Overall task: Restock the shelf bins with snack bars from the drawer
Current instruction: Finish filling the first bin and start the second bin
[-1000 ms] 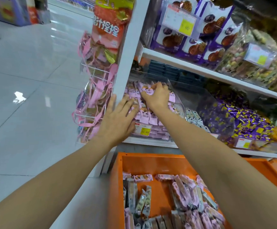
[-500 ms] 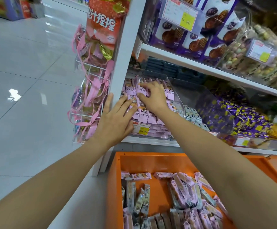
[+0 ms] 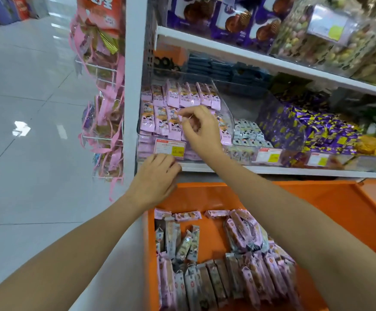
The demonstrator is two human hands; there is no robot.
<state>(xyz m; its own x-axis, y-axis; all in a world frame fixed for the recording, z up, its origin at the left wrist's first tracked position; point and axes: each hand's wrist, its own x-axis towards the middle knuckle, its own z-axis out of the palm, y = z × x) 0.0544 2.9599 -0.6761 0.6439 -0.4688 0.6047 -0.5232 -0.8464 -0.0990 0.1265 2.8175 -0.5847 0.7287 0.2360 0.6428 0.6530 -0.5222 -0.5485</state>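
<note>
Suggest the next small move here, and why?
Probably lower the left hand into the orange plastic drawer for more pink-wrapped snack bars. It sits at the white shelf edge right above the drawer, seemingly empty. The right hand hovers at the bars in the clear plastic bin, and plenty lie in the drawer.

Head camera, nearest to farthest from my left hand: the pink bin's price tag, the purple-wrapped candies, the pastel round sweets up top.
1. Price tag, just above the left hand.
2. Purple-wrapped candies, right along the same shelf.
3. Pastel round sweets, upper shelf, far right.
</note>
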